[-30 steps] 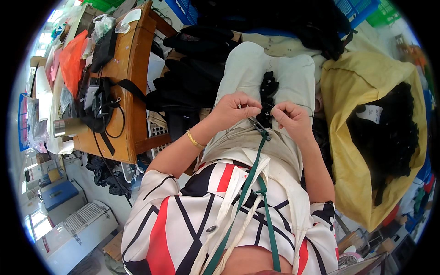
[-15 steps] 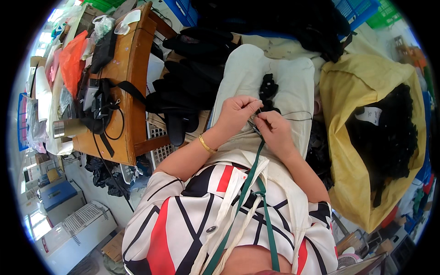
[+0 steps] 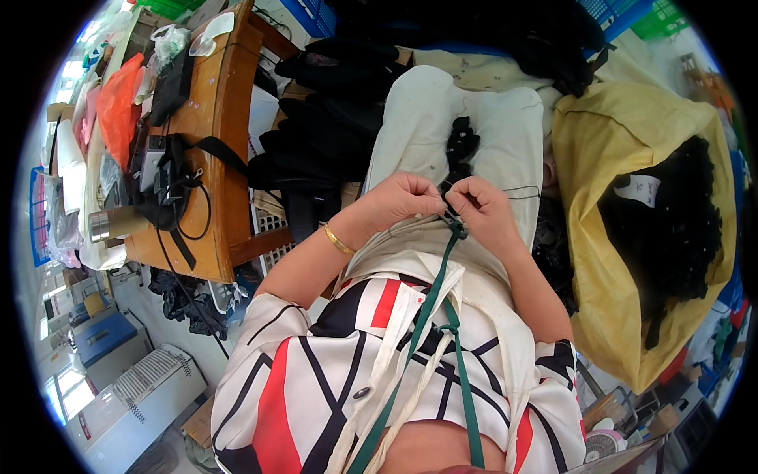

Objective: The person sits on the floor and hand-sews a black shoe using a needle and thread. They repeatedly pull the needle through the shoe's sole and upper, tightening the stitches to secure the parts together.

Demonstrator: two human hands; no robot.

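Over my lap, my left hand (image 3: 405, 199) and my right hand (image 3: 482, 212) are held close together, thumbs and fingertips pinched. What lies in either pinch is too small to make out. A dark thread (image 3: 519, 193) stretches across the white cloth (image 3: 505, 126) on my lap, to the right of my right hand. Just below the fingertips, a small dark metal-looking tool (image 3: 458, 230) hangs at the end of a green neck cord (image 3: 433, 304). Beyond my hands lies a bunched black fabric piece (image 3: 463, 141), its near end partly hidden by my fingers.
At left stands a wooden table (image 3: 225, 142) with a black strapped device (image 3: 168, 178) and a steel flask (image 3: 110, 224). Black padded pieces (image 3: 316, 142) are stacked beside my lap. To the right, a yellow sack (image 3: 588, 158) holds black pieces. Blue crates (image 3: 316, 16) stand ahead.
Both hands have moved slightly lower, and the left fingertips have lowered. The dark tool on the green cord now shows more clearly below the fingers. The view has shifted a little.
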